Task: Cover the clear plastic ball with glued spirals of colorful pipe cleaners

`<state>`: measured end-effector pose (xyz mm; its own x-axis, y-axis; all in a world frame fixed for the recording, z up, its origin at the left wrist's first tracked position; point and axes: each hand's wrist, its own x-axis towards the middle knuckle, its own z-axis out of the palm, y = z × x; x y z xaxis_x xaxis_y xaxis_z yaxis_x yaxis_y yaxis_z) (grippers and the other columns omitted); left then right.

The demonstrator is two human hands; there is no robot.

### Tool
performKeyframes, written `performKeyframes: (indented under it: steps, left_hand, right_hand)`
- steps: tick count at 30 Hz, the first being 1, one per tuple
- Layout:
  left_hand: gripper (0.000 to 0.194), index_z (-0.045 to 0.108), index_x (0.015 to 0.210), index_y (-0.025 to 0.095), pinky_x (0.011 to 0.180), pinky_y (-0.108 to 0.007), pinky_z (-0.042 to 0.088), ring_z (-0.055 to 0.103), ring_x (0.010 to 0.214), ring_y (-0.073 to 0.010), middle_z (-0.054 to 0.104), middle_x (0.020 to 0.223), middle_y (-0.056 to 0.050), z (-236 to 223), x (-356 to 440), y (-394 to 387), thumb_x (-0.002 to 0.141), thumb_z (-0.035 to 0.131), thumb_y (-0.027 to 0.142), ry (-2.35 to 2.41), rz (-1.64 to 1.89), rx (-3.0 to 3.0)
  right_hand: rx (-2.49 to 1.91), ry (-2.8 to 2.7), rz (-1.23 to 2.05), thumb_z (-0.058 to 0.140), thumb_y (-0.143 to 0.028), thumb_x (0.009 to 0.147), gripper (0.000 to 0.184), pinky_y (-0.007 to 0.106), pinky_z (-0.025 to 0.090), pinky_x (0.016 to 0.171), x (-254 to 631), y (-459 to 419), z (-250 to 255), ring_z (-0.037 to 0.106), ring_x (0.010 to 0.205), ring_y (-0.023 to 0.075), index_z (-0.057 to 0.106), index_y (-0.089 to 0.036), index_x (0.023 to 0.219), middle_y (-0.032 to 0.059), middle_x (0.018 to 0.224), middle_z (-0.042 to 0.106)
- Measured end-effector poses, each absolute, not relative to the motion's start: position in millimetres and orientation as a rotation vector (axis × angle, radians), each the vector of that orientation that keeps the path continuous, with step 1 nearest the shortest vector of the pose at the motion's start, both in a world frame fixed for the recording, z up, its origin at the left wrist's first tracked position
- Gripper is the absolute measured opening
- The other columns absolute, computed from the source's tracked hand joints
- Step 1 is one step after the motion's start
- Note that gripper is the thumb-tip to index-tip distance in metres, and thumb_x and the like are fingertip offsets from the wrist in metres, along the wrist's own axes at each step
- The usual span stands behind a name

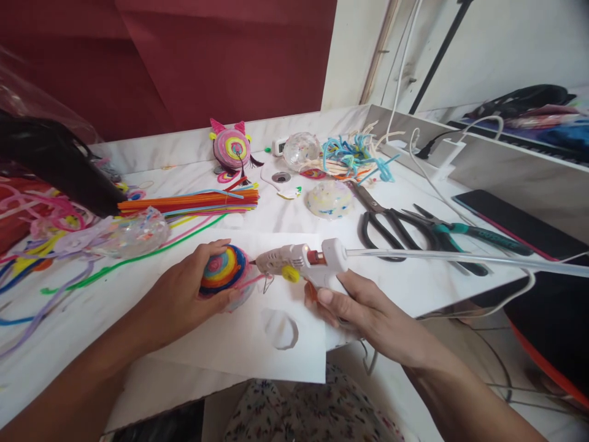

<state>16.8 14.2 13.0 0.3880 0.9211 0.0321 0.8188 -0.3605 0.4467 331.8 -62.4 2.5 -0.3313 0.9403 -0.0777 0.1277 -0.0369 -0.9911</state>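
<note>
The left hand [196, 279] curls round a striped ball [223, 270], with the thumb low on the near side and the fingers over the top; the hand is only as wide as the ball, and the grip looks snug; the ball is above the white paper [299, 362], near the front of the white table [285, 218]; its rings are red, yellow, light blue, orange and dark blue, and a pink fuzzy stick [256, 280] pokes out from its right side.

The right hand [356, 304] is wrapped round the handle of a white glue gun [332, 255]; a finger is by the orange trigger [311, 293], but I cannot tell if it is squeezed; the tip points left at the edge of the ball, very close, and I cannot tell if they touch; a long clear glue stick [460, 258] comes out of the back; a yellow fuzzy bit [291, 273] is on the gun's side.

Behind the ball lies a bundle of fuzzy sticks [193, 202], mostly orange; farther back stands a pink round toy [230, 147] with pointy ears; a speckled dome [329, 199] sits behind the gun; black-handled scissors [396, 227] and green-handled pliers [483, 236] lie to the right, near a dark phone [499, 221].
</note>
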Motion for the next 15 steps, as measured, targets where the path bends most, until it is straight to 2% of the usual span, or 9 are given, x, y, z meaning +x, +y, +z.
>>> performKeyframes:
  steps: [5, 11, 15]
  left_hand:
    - [0.069, 0.050, 0.147, 0.038, 0.105, -0.055, 0.064, 0.072, 0.132, -0.0420, 0.066, 0.159, -0.008, 11.0, 13.5, 15.1, 0.091, 0.065, 0.074, 1.493, 0.416, 2.320]
    - [0.072, 0.049, 0.147, 0.038, 0.112, -0.056, 0.061, 0.068, 0.140, -0.0426, 0.060, 0.167, -0.007, 8.5, 11.2, 17.3, 0.089, 0.065, 0.076, 1.473, 0.412, 2.342]
    - [0.066, 0.052, 0.144, 0.036, 0.111, -0.054, 0.062, 0.068, 0.141, -0.0402, 0.061, 0.166, -0.007, 7.3, 11.3, 17.0, 0.090, 0.065, 0.073, 1.497, 0.435, 2.351]
  right_hand:
    - [-1.121, -1.516, 1.474, 0.058, -0.068, 0.106, 0.049, 0.028, 0.037, 0.061, 330.1, -58.6, 3.9, 0.042, 0.067, 0.0135, 0.053, -0.024, 0.087, -0.0041, 0.075, 0.048]
    - [-1.064, -1.523, 1.488, 0.057, -0.065, 0.108, 0.047, 0.028, 0.040, 0.064, 331.7, -63.8, 4.8, 0.043, 0.071, 0.0140, 0.053, -0.024, 0.086, -0.0033, 0.078, 0.047]
    - [-1.076, -1.499, 1.493, 0.058, -0.064, 0.108, 0.046, 0.028, 0.039, 0.064, 330.5, -61.3, 4.8, 0.043, 0.070, 0.0135, 0.052, -0.024, 0.088, -0.0042, 0.077, 0.047]
